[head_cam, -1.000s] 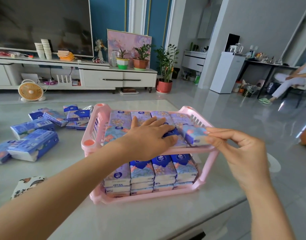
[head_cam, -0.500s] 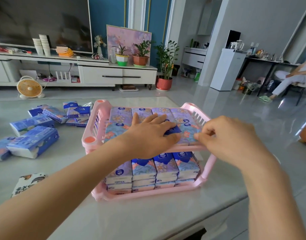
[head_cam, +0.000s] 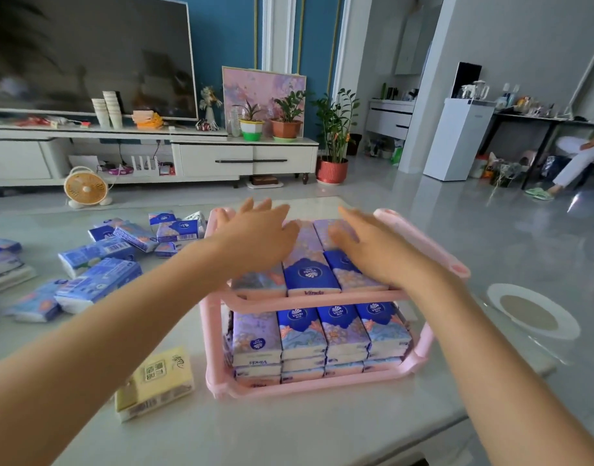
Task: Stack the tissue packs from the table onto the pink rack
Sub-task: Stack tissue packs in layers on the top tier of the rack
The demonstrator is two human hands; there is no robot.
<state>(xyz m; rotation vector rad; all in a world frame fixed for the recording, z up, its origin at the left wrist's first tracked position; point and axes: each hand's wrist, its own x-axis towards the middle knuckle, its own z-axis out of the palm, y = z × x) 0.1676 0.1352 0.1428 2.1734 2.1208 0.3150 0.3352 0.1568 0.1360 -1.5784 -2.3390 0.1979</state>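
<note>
Four lower stacks (head_cam: 322, 338), one pink rack (head_cam: 316, 301)

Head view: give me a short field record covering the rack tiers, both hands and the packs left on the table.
Rack: pink rack, two tiers, standing on the table
Top tier: top-tier packs lying flat side by side
Lower tier: lower-tier packs stacked, four columns across the front
Left: left hand flat, fingers straight, over the top-tier packs; contact blurred
Right: right hand likewise, further right
Unstacked: loose blue packs scattered left of the rack; yellow pack at its front-left corner
</note>
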